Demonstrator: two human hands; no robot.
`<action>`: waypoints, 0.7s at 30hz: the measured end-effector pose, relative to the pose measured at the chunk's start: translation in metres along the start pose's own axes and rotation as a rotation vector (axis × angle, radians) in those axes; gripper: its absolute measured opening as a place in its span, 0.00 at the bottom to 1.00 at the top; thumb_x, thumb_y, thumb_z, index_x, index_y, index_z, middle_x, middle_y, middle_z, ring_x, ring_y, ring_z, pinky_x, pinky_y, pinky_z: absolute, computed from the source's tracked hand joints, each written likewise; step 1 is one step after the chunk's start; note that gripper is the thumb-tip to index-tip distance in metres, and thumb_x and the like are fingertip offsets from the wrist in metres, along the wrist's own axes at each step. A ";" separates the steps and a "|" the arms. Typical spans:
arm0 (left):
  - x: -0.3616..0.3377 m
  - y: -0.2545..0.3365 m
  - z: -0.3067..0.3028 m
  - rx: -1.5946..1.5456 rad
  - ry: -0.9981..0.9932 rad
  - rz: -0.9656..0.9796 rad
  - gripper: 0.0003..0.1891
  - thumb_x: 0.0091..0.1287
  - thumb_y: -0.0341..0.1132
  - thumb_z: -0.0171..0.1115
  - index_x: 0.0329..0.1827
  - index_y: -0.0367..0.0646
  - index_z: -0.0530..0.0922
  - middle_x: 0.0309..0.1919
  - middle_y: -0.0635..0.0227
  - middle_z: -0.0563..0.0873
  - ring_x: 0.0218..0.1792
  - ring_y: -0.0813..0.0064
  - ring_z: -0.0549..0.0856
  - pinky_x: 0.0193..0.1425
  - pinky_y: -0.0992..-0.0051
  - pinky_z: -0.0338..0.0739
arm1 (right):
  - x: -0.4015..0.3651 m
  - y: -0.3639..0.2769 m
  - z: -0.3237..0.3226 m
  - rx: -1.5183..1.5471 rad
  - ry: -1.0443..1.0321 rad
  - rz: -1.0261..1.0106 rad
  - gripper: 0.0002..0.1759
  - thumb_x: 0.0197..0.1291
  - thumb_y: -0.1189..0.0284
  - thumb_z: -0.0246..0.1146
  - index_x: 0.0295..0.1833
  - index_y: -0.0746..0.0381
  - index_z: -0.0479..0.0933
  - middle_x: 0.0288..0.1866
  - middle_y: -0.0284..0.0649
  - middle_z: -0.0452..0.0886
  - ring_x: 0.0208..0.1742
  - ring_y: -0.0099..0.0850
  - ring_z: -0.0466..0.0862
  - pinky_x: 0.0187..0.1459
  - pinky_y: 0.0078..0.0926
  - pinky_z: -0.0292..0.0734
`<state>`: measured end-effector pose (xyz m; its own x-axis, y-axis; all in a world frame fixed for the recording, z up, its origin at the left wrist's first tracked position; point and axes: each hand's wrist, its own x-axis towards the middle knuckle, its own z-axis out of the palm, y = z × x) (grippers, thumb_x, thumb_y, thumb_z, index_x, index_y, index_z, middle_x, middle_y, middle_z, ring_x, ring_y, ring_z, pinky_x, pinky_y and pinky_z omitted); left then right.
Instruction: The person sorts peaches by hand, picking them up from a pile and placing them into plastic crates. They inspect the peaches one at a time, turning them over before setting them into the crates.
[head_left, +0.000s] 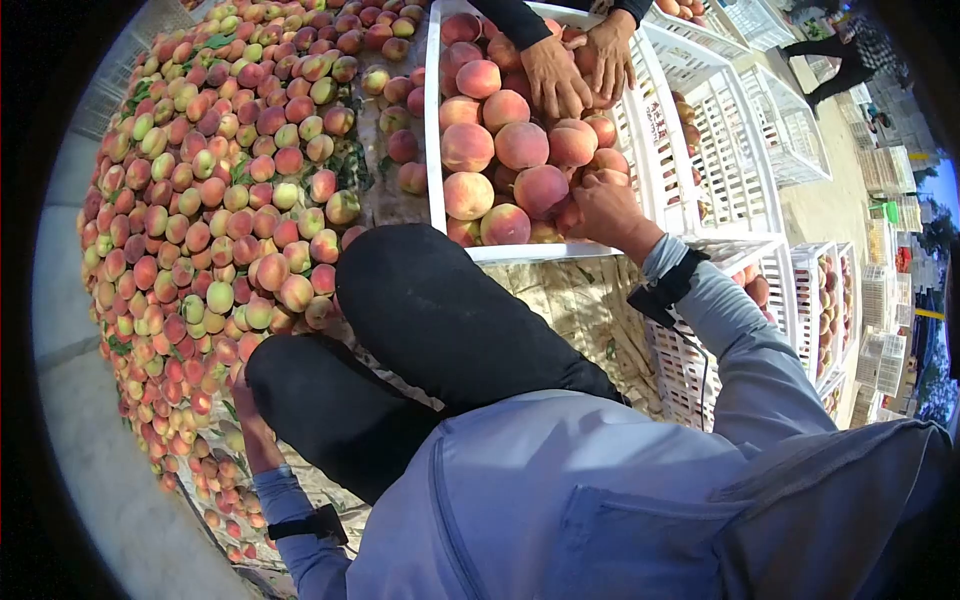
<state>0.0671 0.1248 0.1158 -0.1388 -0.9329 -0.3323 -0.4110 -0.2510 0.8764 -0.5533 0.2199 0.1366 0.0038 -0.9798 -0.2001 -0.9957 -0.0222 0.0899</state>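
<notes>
My right hand (613,215) is at the near right corner of a white plastic crate (436,130). Its fingers curl around a peach (569,217) among the other red-and-yellow peaches inside. My left hand (254,425) reaches down beside my knee, at the edge of a large heap of peaches (230,200). The knee hides part of it, and its fingers do not show clearly. Across the same crate, another person's two hands (575,70) rest on the peaches.
More white crates (715,130) stand to the right, some holding peaches. Another stack of peach-filled crates (815,290) is further right. Beyond lies a paved strip (825,215) with a person in dark trousers (835,55). My knees (450,310) are between the heap and the crates.
</notes>
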 end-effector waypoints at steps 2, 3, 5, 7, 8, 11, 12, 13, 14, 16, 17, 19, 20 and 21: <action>0.009 -0.018 -0.011 -0.195 0.015 -0.130 0.12 0.74 0.33 0.54 0.53 0.37 0.81 0.45 0.70 0.86 0.41 0.78 0.83 0.46 0.77 0.78 | 0.004 0.005 0.009 0.050 -0.032 0.000 0.30 0.39 0.50 0.72 0.42 0.64 0.84 0.43 0.44 0.85 0.49 0.39 0.83 0.59 0.36 0.72; 0.011 -0.021 -0.014 -0.293 0.020 -0.194 0.12 0.74 0.33 0.54 0.53 0.37 0.81 0.44 0.70 0.85 0.42 0.78 0.83 0.46 0.78 0.77 | 0.002 0.005 0.010 0.062 -0.014 -0.003 0.31 0.39 0.50 0.72 0.42 0.64 0.83 0.44 0.44 0.85 0.49 0.39 0.83 0.60 0.35 0.72; 0.007 -0.025 -0.018 -0.272 0.063 -0.175 0.12 0.74 0.33 0.56 0.54 0.38 0.81 0.44 0.71 0.85 0.42 0.79 0.83 0.46 0.78 0.77 | 0.002 0.006 0.007 0.112 -0.051 0.034 0.33 0.37 0.51 0.72 0.47 0.65 0.82 0.48 0.45 0.84 0.52 0.40 0.83 0.62 0.33 0.71; 0.007 -0.025 -0.020 -0.243 0.087 -0.201 0.14 0.75 0.36 0.54 0.56 0.38 0.80 0.47 0.70 0.85 0.45 0.77 0.83 0.50 0.77 0.77 | 0.000 0.004 0.004 0.152 -0.008 0.038 0.32 0.37 0.52 0.73 0.45 0.65 0.82 0.47 0.46 0.84 0.53 0.42 0.82 0.61 0.37 0.72; 0.007 -0.025 -0.020 -0.226 0.094 -0.238 0.17 0.77 0.39 0.52 0.59 0.38 0.80 0.50 0.70 0.85 0.47 0.76 0.84 0.54 0.76 0.76 | -0.001 0.005 0.003 0.173 0.012 0.039 0.32 0.37 0.53 0.73 0.45 0.64 0.82 0.46 0.46 0.84 0.53 0.42 0.82 0.61 0.38 0.73; 0.011 -0.053 -0.038 -0.179 0.072 -0.209 0.19 0.78 0.42 0.51 0.61 0.38 0.79 0.53 0.70 0.85 0.50 0.74 0.84 0.57 0.74 0.76 | -0.004 0.010 0.006 0.206 0.103 -0.014 0.32 0.37 0.54 0.74 0.47 0.64 0.82 0.48 0.46 0.83 0.54 0.44 0.81 0.60 0.40 0.74; 0.011 -0.057 -0.042 -0.164 0.058 -0.178 0.19 0.78 0.42 0.51 0.61 0.38 0.79 0.52 0.70 0.85 0.50 0.74 0.84 0.57 0.74 0.76 | -0.005 0.009 0.006 0.243 0.090 0.013 0.33 0.37 0.54 0.74 0.48 0.64 0.81 0.49 0.46 0.82 0.55 0.44 0.81 0.60 0.41 0.74; 0.009 -0.061 -0.045 -0.156 0.056 -0.152 0.19 0.78 0.42 0.51 0.61 0.38 0.79 0.52 0.70 0.85 0.50 0.74 0.83 0.57 0.74 0.76 | -0.006 0.009 0.006 0.279 0.077 0.040 0.33 0.38 0.55 0.74 0.49 0.65 0.81 0.50 0.46 0.82 0.56 0.44 0.80 0.60 0.41 0.75; 0.007 -0.057 -0.042 -0.149 0.053 -0.126 0.19 0.78 0.41 0.51 0.61 0.38 0.79 0.51 0.70 0.85 0.49 0.74 0.83 0.56 0.74 0.76 | -0.008 0.009 0.004 0.314 0.064 0.068 0.34 0.38 0.55 0.74 0.50 0.65 0.81 0.51 0.46 0.81 0.56 0.44 0.80 0.60 0.41 0.75; 0.005 -0.049 -0.038 -0.124 0.046 -0.101 0.18 0.78 0.41 0.51 0.60 0.38 0.79 0.50 0.70 0.85 0.48 0.74 0.83 0.55 0.74 0.76 | -0.009 0.009 -0.001 0.350 0.000 0.076 0.36 0.38 0.54 0.75 0.53 0.65 0.80 0.53 0.46 0.80 0.58 0.44 0.79 0.60 0.41 0.75; 0.004 -0.042 -0.034 -0.105 0.043 -0.103 0.18 0.78 0.40 0.51 0.60 0.38 0.79 0.50 0.70 0.85 0.47 0.75 0.83 0.55 0.74 0.76 | -0.009 0.008 -0.001 0.369 -0.030 0.081 0.37 0.38 0.54 0.75 0.54 0.65 0.80 0.54 0.47 0.80 0.58 0.44 0.79 0.60 0.41 0.75; 0.005 -0.034 -0.026 -0.136 0.051 -0.130 0.17 0.78 0.40 0.51 0.59 0.38 0.79 0.48 0.71 0.85 0.46 0.76 0.82 0.54 0.74 0.76 | -0.006 0.010 0.001 0.289 -0.075 0.064 0.39 0.39 0.52 0.75 0.56 0.64 0.79 0.54 0.45 0.80 0.59 0.42 0.79 0.59 0.40 0.77; 0.006 -0.032 -0.022 -0.187 0.064 -0.157 0.17 0.78 0.40 0.51 0.58 0.38 0.80 0.47 0.71 0.85 0.46 0.76 0.82 0.54 0.75 0.76 | -0.004 0.011 0.002 0.248 -0.097 0.055 0.40 0.39 0.51 0.75 0.57 0.63 0.78 0.54 0.44 0.80 0.59 0.41 0.79 0.58 0.40 0.77; 0.008 -0.031 -0.020 -0.241 0.078 -0.183 0.17 0.78 0.40 0.51 0.57 0.38 0.80 0.46 0.72 0.85 0.45 0.77 0.82 0.53 0.75 0.76 | -0.004 0.010 0.002 0.228 -0.097 0.066 0.40 0.40 0.51 0.75 0.58 0.63 0.78 0.54 0.44 0.80 0.60 0.41 0.79 0.58 0.39 0.77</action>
<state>0.0965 0.1199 0.0929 -0.0085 -0.8814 -0.4723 -0.1962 -0.4616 0.8651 -0.5636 0.2242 0.1361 -0.0597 -0.9537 -0.2949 -0.9887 0.0972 -0.1142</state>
